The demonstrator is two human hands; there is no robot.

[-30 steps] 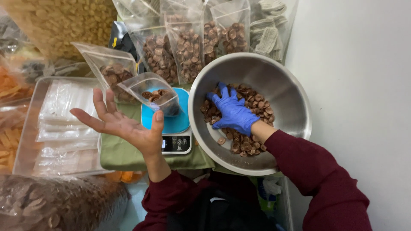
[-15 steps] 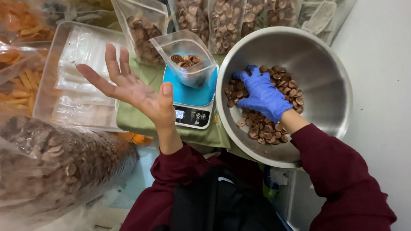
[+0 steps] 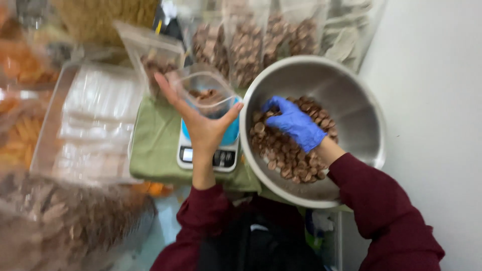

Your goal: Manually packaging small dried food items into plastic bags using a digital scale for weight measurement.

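The bare left hand (image 3: 201, 123) is spread wide, thumb and fingers apart, cupping the near side of a small clear plastic zip pouch (image 3: 201, 90) that stands open on the blue-topped digital kitchen scale (image 3: 208, 150). Whether the palm actually presses the pouch or only braces just beside it is hard to tell through the motion blur. The pouch sits on the scale, mouth up, with a few brown ridged disc-shaped snacks (image 3: 281, 145) already at its bottom, so held it would stay upright and open while being weighed.

The right hand (image 3: 293, 123), in a blue disposable glove, lies in the large round stainless-steel mixing bowl (image 3: 351, 95), fingers curled loosely together over the heap of the same brown discs (a scooping posture, though a firm grip cannot be confirmed). The bowl stands touching the scale's right side, keeping the reach short.

The scale rests on a folded green cloth (image 3: 150, 150). Filled clear pouches (image 3: 246, 45) stand lined up behind, and a clear plastic tray of empty bags (image 3: 90, 120) lies to the left.
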